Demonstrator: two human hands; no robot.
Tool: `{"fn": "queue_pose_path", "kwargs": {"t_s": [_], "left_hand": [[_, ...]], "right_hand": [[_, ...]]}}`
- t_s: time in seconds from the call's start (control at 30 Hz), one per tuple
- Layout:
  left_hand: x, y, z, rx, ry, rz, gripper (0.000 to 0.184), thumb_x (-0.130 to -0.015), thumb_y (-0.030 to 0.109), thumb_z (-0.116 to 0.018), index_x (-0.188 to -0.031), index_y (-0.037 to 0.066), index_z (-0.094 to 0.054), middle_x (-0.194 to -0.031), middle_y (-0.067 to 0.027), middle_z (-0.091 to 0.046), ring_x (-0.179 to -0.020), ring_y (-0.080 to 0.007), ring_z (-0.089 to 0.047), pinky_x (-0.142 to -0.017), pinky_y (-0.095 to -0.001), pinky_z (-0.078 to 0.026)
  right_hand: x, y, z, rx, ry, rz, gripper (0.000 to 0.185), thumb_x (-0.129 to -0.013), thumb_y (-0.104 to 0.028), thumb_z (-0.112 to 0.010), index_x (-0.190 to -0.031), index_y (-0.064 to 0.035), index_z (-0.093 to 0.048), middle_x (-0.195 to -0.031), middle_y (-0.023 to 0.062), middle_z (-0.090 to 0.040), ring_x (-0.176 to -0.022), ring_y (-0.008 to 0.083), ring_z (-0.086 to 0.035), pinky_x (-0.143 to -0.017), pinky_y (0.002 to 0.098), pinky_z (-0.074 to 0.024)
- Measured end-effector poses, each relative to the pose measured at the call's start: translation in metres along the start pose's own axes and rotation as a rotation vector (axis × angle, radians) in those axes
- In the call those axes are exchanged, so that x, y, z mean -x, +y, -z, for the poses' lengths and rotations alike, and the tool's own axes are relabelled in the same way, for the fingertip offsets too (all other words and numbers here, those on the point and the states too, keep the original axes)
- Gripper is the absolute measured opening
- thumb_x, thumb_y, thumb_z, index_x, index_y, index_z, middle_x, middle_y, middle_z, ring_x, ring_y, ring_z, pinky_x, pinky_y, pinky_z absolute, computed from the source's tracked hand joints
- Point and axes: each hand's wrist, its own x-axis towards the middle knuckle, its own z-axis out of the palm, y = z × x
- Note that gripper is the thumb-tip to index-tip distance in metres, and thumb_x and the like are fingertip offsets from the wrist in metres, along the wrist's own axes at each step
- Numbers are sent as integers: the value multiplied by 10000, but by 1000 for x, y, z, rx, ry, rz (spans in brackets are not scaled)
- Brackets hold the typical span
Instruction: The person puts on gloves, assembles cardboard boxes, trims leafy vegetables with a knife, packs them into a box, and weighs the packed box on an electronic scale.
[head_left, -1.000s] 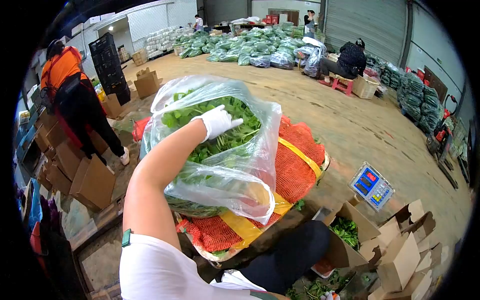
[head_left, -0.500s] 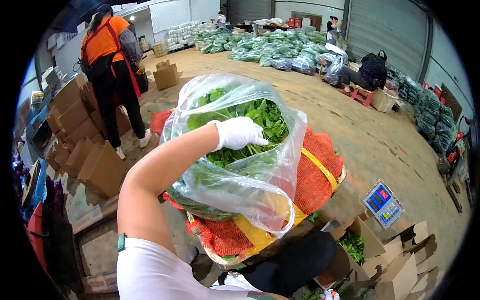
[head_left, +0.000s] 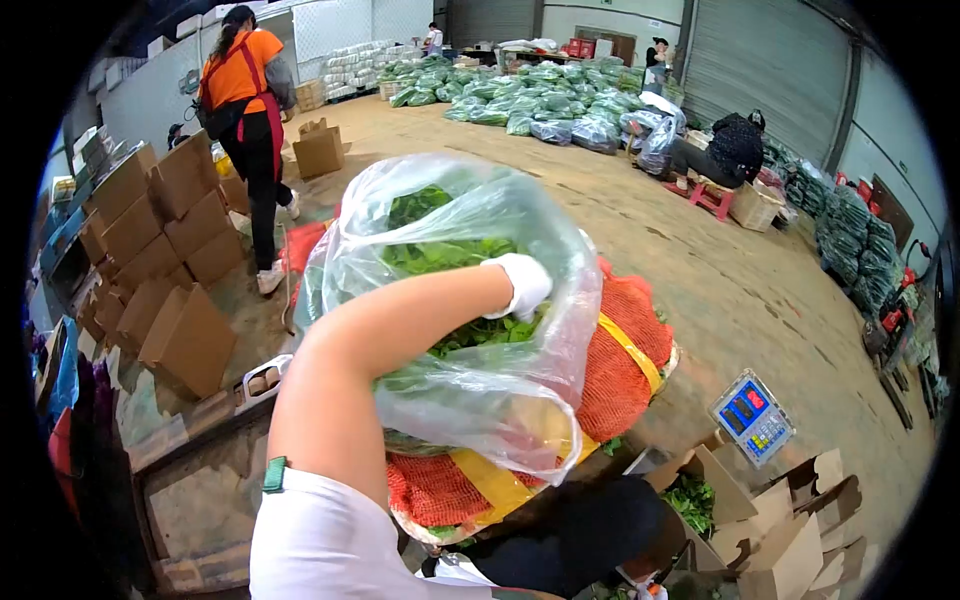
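Observation:
My left hand (head_left: 525, 287), in a white glove, reaches down into a large clear plastic bag (head_left: 450, 410) of leafy greens (head_left: 450, 254). Its fingers are lost among the leaves and plastic, so their grip is hidden. The bag stands with its mouth spread wide on an orange mesh sack (head_left: 625, 345) bound with yellow tape (head_left: 632, 350). At the bottom edge a white glove, seemingly my right hand (head_left: 645, 586), shows only in part beside an open cardboard box (head_left: 728, 492) holding more greens (head_left: 690, 502); its fingers cannot be made out.
A scale display (head_left: 753, 416) with lit digits stands to the right. Cardboard boxes (head_left: 187, 340) crowd the left, near a person in an orange top (head_left: 240, 75). Behind, bagged greens (head_left: 560, 100) cover the floor, and another person (head_left: 735, 150) sits by a red stool (head_left: 711, 200).
My left hand has moved slightly right and deeper into the bag, its fingers now out of sight. The person in orange has stepped away, and the whole view has shifted a little.

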Motion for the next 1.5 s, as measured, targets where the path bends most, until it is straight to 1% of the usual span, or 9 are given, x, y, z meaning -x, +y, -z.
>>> {"fn": "queue_pose_path", "kwargs": {"t_s": [0.33,0.4,0.57,0.67,0.83,1.07,1.17,1.37,1.5], "left_hand": [[38,-48,37,-121,304,248,175,-593,111,-565,-742,71,-647,-692,-147,-601,-701,-317,-587,-629,-384,-470],[48,-52,34,-204,412,-109,221,-609,110,-590,-823,70,-630,-725,-141,-596,-777,-307,-577,-659,-369,-461],[36,-62,0,-279,75,-292,733,-658,23,-563,-1321,237,-337,-1359,-31,-324,-1258,-240,-288,-990,-461,-254],[28,-61,-25,-387,83,-301,855,-664,38,-573,-1378,261,-160,-1335,-33,-359,-1243,-251,-318,-1009,-450,-233],[22,-82,-31,-225,244,-219,313,-618,90,-577,-903,175,-675,-817,-70,-596,-804,-246,-582,-679,-345,-472],[77,-112,5,-173,343,-25,252,-596,40,-583,-837,68,-654,-885,-140,-599,-830,-300,-580,-704,-368,-462],[67,-109,-10,-92,505,-358,138,-626,44,-591,-757,47,-633,-815,-138,-602,-804,-300,-582,-686,-375,-458],[1,-67,-35,-240,46,-293,824,-655,-53,-515,-1362,252,-223,-1413,-13,-235,-842,-282,-597,-749,-359,-483],[-18,-33,-16,-224,-406,-79,932,-663,-41,-552,-1388,309,-83,-1362,-71,-337,-1061,-275,-513,-858,-369,-426]], "right_hand": [[-2,-3,-8,100,20,98,219,-684,27,-628,-615,-78,-449,-583,-9,-425,-516,94,-369,-472,257,-320],[-1,-5,-15,42,50,-18,269,-690,37,-614,-587,-96,-404,-554,-5,-411,-475,93,-347,-447,260,-306],[-1,0,-12,24,73,-6,246,-705,30,-609,-598,-91,-423,-542,-5,-428,-448,90,-369,-427,255,-309],[2,-8,-10,42,69,-25,198,-714,16,-612,-633,-77,-457,-558,-10,-444,-469,85,-396,-436,248,-315],[7,-18,-9,45,51,15,205,-709,9,-624,-631,-74,-454,-569,-14,-439,-492,85,-386,-456,245,-327],[-24,33,0,-49,29,17,179,-723,3,-634,-701,-67,-471,-574,7,-458,-467,105,-443,-426,252,-371],[-29,44,1,-24,56,-27,190,-724,15,-623,-679,-72,-460,-558,3,-448,-446,108,-429,-421,254,-372],[-9,18,4,-1,88,30,234,-701,1,-644,-626,-84,-439,-554,-1,-471,-436,92,-389,-415,235,-323],[-5,8,1,-43,128,-5,244,-684,-13,-666,-621,-85,-442,-554,-6,-472,-455,79,-379,-425,234,-303]]}}
